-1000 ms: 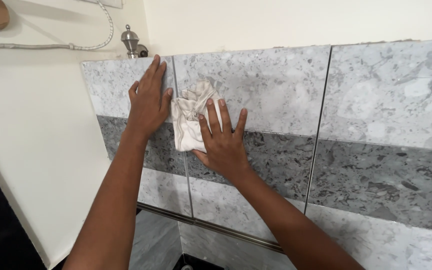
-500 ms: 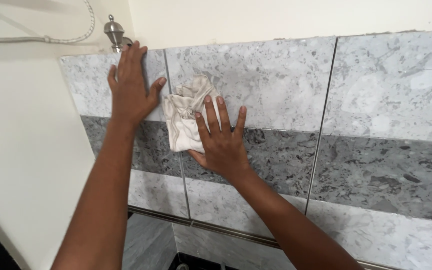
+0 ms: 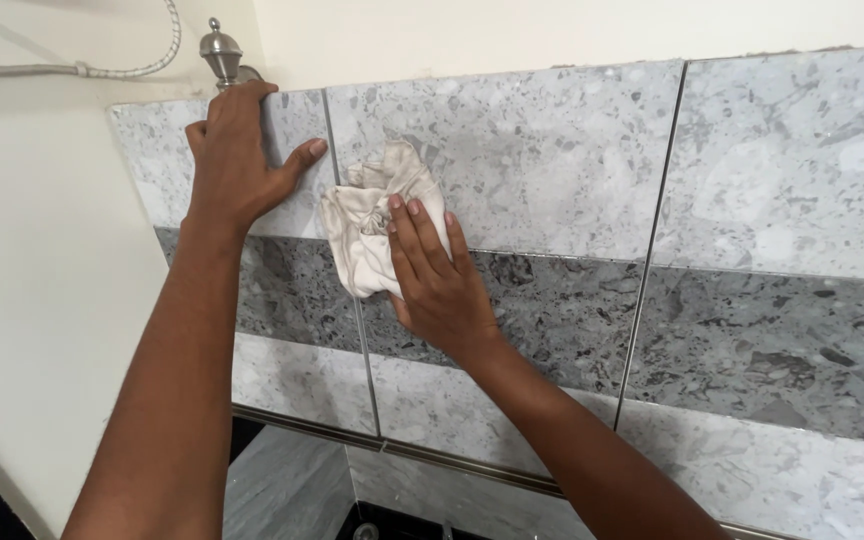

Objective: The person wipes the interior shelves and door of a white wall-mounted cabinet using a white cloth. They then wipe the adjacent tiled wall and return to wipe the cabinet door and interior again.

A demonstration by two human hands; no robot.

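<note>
My right hand (image 3: pixel 434 280) presses a crumpled off-white cloth (image 3: pixel 370 215) flat against the grey marbled wall tiles (image 3: pixel 542 160), over the vertical joint between two tiles. Its fingers lie close together on the cloth's lower right part. My left hand (image 3: pixel 235 165) rests flat on the top left tile, fingertips over its upper edge, thumb spread toward the cloth. The left hand holds nothing.
A metal tap fitting (image 3: pixel 222 48) sticks out of the wall just above my left hand, with a braided hose (image 3: pixel 122 68) running left. A cream painted wall (image 3: pixel 42 280) lies to the left. A thin metal trim strip (image 3: pixel 452 465) runs below the tiles.
My left hand slid up the tile to its top edge by the tap. My right hand's fingers drew together and shifted up on the cloth.
</note>
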